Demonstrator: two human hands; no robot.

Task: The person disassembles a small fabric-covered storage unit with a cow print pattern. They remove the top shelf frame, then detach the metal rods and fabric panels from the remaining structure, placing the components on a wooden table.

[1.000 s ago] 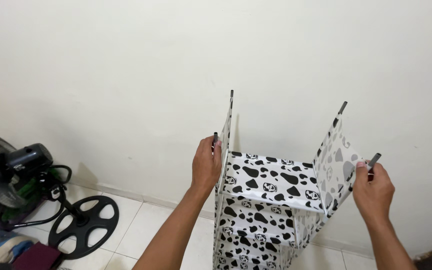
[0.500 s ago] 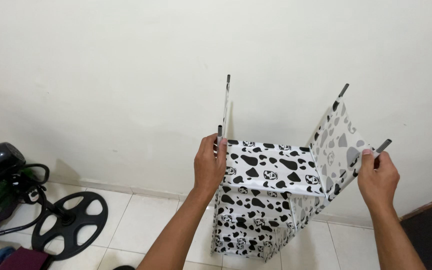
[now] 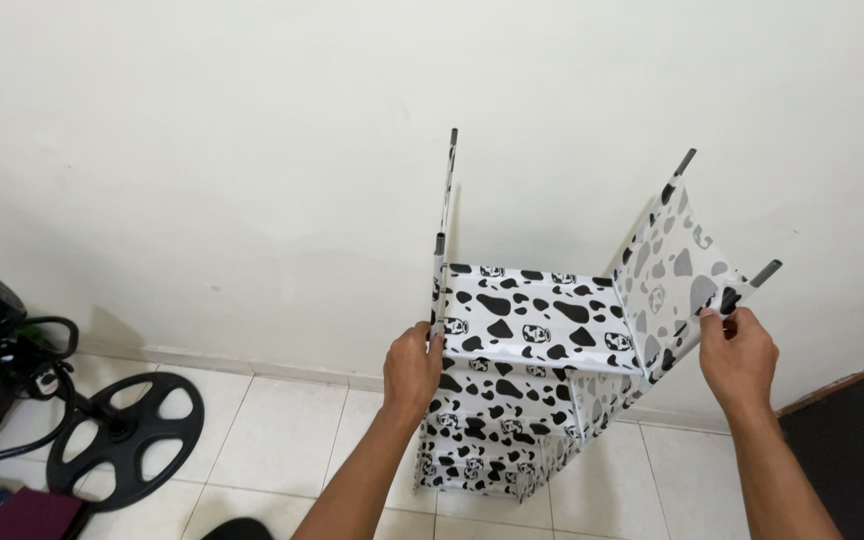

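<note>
With my left hand (image 3: 411,367) and right hand (image 3: 739,355) each clenched on a front pole of the cow-print shelf rack (image 3: 527,360), I judge an uneven pull could twist the flimsy frame and tip it.

- Only one view is given, taken from a camera worn on the person's head; no second view is offered, so nothing is shared between views.
- The scene is seen from above and in front of the cow-patterned fabric shelf (image 3: 527,330), looking forward and steeply down onto its top tier.
- The shelf is held close, within arm's reach, and sits slightly right of the picture's centre.
- Behind the shelf the cream wall (image 3: 252,150) fills the upper half of the picture.
- Below the shelf the white tiled floor (image 3: 282,440) is taken in.
- Far left of the shelf, the round black fan base (image 3: 127,435) is caught near the picture's edge.
</note>
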